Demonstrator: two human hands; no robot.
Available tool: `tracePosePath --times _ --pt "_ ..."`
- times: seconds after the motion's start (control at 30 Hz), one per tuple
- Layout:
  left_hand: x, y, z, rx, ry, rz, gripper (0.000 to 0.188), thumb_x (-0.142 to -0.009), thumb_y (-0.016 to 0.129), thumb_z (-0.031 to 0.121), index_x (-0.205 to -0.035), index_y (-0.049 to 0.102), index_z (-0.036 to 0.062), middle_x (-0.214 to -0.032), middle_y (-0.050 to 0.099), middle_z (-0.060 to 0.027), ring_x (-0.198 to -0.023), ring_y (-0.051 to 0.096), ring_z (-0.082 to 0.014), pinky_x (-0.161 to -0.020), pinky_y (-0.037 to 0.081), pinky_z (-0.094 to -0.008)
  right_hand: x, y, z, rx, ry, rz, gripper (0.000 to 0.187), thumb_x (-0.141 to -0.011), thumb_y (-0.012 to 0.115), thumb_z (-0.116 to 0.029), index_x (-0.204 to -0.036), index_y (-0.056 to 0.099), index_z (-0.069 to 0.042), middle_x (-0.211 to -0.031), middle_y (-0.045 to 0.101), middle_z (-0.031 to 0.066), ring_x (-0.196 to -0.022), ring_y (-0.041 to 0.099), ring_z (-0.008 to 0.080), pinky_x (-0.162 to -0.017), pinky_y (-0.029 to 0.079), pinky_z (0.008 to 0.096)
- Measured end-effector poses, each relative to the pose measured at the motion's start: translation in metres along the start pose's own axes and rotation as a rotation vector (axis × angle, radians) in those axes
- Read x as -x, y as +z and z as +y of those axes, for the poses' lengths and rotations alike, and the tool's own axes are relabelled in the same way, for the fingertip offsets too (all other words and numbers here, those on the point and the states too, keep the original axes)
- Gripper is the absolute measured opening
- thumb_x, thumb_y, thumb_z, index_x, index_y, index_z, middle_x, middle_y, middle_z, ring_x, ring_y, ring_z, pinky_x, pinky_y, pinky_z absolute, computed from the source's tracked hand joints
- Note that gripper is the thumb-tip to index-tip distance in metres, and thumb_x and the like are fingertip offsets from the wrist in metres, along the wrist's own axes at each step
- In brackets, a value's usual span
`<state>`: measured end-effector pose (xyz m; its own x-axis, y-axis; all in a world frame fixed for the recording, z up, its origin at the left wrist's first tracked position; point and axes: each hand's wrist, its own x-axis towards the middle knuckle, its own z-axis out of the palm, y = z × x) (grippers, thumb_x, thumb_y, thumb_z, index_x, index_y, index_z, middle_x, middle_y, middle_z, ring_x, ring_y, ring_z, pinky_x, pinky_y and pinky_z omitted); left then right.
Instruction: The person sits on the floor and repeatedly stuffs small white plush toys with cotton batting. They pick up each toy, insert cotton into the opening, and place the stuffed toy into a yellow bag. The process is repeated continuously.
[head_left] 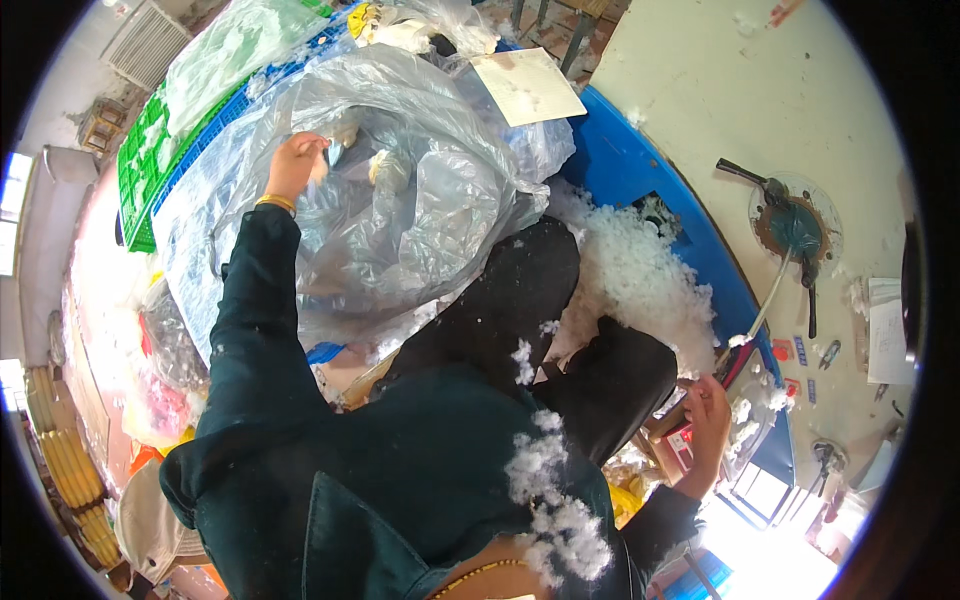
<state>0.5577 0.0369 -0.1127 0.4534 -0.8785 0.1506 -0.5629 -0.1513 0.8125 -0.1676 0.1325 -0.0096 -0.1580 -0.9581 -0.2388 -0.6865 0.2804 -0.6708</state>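
Observation:
My left hand [293, 168] reaches over a large clear plastic bag [455, 185], its thumb and fingers closed on a small light-blue and cream piece [335, 150]; its exact kind is too small to tell. Cream-coloured soft pieces [385, 168] lie in the bag beside it. My right hand [708, 415] is low on the right, fingers loosely bent and apart, with nothing clearly in them. It is nearest a small red box [681, 445] and the lower end of a heap of white fluffy stuffing [635, 270]. Tufts of stuffing [550, 500] cling to my dark clothes.
A blue bin wall [640, 150] curves around the stuffing. Beyond it, a pale table [700, 70] carries a round metal fixture [797, 228] with a black handle. A sheet of card [528, 87] lies by the bag. A green crate [140, 165] stands at the far left.

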Motion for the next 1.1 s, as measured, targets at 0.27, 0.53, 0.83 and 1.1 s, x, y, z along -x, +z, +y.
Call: tracePosePath --times 0.27,0.53,0.83,1.1 --pt "0.056 0.057 0.187 1.154 -0.112 -0.382 0.024 -0.096 0.049 0.010 -0.113 0.058 -0.0050 -0.096 0.064 -0.0131 -0.098 0.064 -0.0285 -0.085 0.053 -0.0349 -0.011 0.070 -0.092 -0.396 -0.110 -0.289 0.027 -0.090 0.062 -0.011 -0.116 0.060 -0.003 -0.097 0.067 0.0070 -0.079 0.064 0.0120 -0.068 0.051 0.0241" --pt "0.151 0.212 0.305 1.147 0.103 -0.986 0.030 -0.091 0.052 0.001 -0.121 0.051 -0.0017 -0.117 0.059 -0.0162 -0.119 0.054 -0.0309 -0.101 0.043 -0.0377 -0.036 0.116 -0.139 -0.820 -0.182 -0.238 0.034 -0.087 0.069 -0.020 -0.110 0.058 0.002 -0.085 0.062 0.0021 -0.067 0.055 0.0063 -0.054 0.042 0.0215" --pt "0.209 0.261 0.347 0.723 0.508 -0.742 0.031 -0.083 0.070 0.006 -0.109 0.054 -0.0025 -0.097 0.059 -0.0057 -0.087 0.058 -0.0113 -0.070 0.048 -0.0235 -0.031 0.086 -0.086 -0.557 -0.287 0.452 0.026 -0.072 0.072 -0.005 -0.093 0.058 0.001 -0.078 0.061 0.0092 -0.070 0.058 0.0149 -0.063 0.049 0.0284" --pt "0.213 0.296 0.357 0.914 0.075 -1.046 0.023 -0.094 0.061 0.019 -0.105 0.060 -0.0013 -0.090 0.063 -0.0017 -0.080 0.056 -0.0070 -0.072 0.046 -0.0226 -0.022 0.042 -0.052 -0.770 -0.242 0.328 0.027 -0.088 0.070 -0.018 -0.099 0.058 0.003 -0.082 0.060 0.0023 -0.070 0.052 0.0070 -0.062 0.045 0.0239"
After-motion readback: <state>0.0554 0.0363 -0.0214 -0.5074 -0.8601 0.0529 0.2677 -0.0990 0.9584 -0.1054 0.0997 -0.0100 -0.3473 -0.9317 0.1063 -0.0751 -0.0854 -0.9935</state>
